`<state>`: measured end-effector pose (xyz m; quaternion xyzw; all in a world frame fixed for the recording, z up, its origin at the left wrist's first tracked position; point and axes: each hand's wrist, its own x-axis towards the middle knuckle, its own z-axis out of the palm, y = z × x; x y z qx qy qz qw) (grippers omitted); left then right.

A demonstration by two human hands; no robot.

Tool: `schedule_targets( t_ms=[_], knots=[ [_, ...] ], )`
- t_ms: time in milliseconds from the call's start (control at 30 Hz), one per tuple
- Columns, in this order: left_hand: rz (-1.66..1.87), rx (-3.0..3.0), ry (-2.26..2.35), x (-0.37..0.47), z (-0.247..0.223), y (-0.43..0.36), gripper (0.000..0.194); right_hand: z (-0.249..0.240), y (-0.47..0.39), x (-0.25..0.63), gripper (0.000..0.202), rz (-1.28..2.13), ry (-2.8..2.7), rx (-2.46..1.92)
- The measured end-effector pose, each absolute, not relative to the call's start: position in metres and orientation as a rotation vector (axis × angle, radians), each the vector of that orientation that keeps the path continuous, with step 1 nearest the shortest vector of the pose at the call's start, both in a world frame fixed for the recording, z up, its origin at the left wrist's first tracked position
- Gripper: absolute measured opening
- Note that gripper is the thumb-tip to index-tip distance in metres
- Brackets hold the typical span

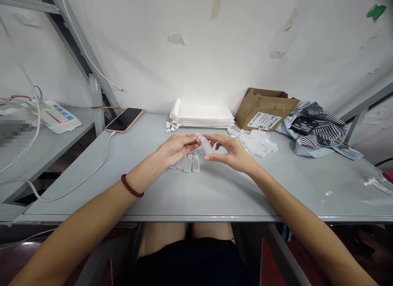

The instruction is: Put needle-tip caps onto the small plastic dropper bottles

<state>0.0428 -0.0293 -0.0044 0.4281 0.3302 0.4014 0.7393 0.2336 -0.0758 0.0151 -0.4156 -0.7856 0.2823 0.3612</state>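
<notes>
Fingers [193, 140] of the left hand [175, 150] were drawn nearly together, pinching the upper end of a small translucent container [206, 146], which was held tilted above the bench [239, 196] between the two hands. Those of the right hand [232, 153] stood well apart in a curve around its other side, forefinger high and thumb low; whether they pressed on it I could not tell. Below and just to the left, similar containers [187, 164] lay side by side, partly hidden by the left hand. To my eye, the likeliest mishap was a slip: the pinch was narrow and the surface looked smooth, so an uneven push could have twisted the piece free and dropped it onto that row. A careless sweep of the right hand might also have scattered the loose clear heap [260, 143] beside it, while small white pieces [171, 126] near the white stack [202, 116] looked light enough to roll if nudged.
</notes>
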Motion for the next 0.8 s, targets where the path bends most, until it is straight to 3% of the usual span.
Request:
schedule_targets(
  t_ms=[800],
  knots=[
    [1.051, 0.932, 0.841, 0.0436, -0.0056, -0.0296, 0.008, 0.0144, -0.0773, 0.2297, 0.021, 0.68, -1.834, -1.226]
  ],
)
